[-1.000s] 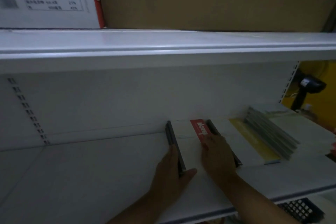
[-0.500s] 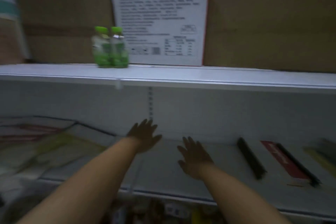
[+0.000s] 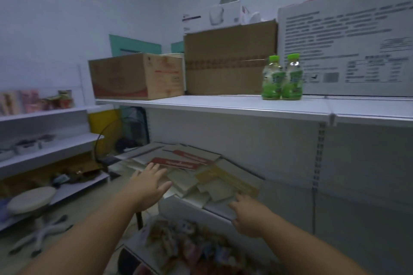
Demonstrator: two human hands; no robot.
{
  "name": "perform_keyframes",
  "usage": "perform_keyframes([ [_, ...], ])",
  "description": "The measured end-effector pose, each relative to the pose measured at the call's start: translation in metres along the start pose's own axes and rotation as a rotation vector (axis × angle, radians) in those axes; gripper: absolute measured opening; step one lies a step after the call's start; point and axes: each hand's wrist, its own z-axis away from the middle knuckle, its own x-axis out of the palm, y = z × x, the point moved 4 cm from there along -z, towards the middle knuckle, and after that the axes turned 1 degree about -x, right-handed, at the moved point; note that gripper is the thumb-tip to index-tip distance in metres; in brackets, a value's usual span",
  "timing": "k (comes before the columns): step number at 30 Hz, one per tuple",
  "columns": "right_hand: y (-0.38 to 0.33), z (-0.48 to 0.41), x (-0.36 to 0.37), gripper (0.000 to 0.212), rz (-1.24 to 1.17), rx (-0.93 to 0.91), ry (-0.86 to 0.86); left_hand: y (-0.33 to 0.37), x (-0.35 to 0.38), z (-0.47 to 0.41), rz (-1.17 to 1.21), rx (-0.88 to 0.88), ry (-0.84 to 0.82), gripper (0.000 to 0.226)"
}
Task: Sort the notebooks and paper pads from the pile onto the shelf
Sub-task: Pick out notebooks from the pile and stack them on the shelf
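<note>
Left hand (image 3: 148,182), right hand (image 3: 248,213) outstretched at pile (image 3: 218,191) (covers blurred, unreadable).

One head-worn wide-angle view, forward and slightly down, close to white shelving (image 3: 223,105) and paper pile (image 3: 190,176).

Dim, blue-tinted, low-contrast frame.
Light is flat and its source is out of view; faint shadow lies under the upper shelf (image 3: 223,105). Motion blur softens the pile (image 3: 201,176), left hand (image 3: 147,185) and right hand (image 3: 248,215); straight lines bow toward the frame edges.
</note>
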Motion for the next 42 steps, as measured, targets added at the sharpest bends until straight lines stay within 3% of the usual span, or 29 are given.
perform_keyframes([
  [5, -0.012, -0.072, -0.005, 0.05, -0.051, 0.033, 0.021, -0.032, 0.014, -0.023, 0.051, -0.008, 0.001, 0.061],
  [11, -0.028, -0.186, -0.023, 0.043, -0.175, -0.011, 0.229, -0.048, 0.016, -0.081, 0.038, 0.018, -0.069, 0.062],
  [14, -0.022, -0.227, -0.034, 0.059, -0.189, -0.032, 0.376, -0.057, 0.008, -0.117, 0.018, 0.04, -0.071, 0.06],
  [17, -0.01, -0.266, -0.033, 0.073, -0.178, -0.033, 0.335, -0.067, 0.011, -0.145, 0.056, 0.079, -0.084, 0.056],
  [21, 0.005, -0.295, -0.024, 0.041, -0.031, 0.023, 0.257, -0.092, 0.023, -0.172, 0.052, 0.09, -0.099, 0.055],
  [24, 0.007, -0.299, -0.029, 0.028, 0.075, 0.036, 0.422, -0.116, 0.024, -0.199, 0.089, 0.07, -0.079, 0.044],
  [26, 0.014, -0.297, -0.043, 0.028, -0.015, 0.11, 0.689, -0.128, 0.021, -0.222, 0.239, -0.013, -0.032, 0.036],
  [28, 0.032, -0.287, -0.052, 0.028, -0.19, 0.193, 0.901, -0.135, 0.024, -0.248, 0.677, -0.145, 0.014, 0.031],
  [30, 0.038, -0.272, -0.056, 0.037, -0.375, 0.136, 1.004, -0.132, 0.029, -0.263, 1.228, -0.288, -0.097, 0.036],
  [32, 0.029, -0.256, -0.063, 0.051, -0.494, -0.004, 1.088, -0.126, 0.035, -0.277, 1.58, -0.314, -0.314, 0.055],
  [33, 0.023, -0.25, -0.066, 0.054, -0.505, -0.076, 1.095, -0.123, 0.04, -0.282, 1.655, -0.309, -0.416, 0.062],
  [35, 0.015, -0.241, -0.068, 0.054, -0.45, -0.16, 1.042, -0.115, 0.046, -0.29, 1.695, -0.234, -0.541, 0.052],
  [38, 0.01, -0.229, -0.07, 0.056, -0.315, -0.116, 1.047, -0.095, 0.048, -0.294, 1.767, -0.008, -0.779, 0.049],
  [40, 0.012, -0.224, -0.069, 0.052, -0.224, -0.098, 1.025, -0.083, 0.053, -0.292, 1.78, 0.066, -0.831, 0.049],
  [42, 0.012, -0.221, -0.063, 0.049, -0.18, -0.043, 1.022, -0.073, 0.053, -0.284, 1.695, 0.151, -0.809, 0.021],
])
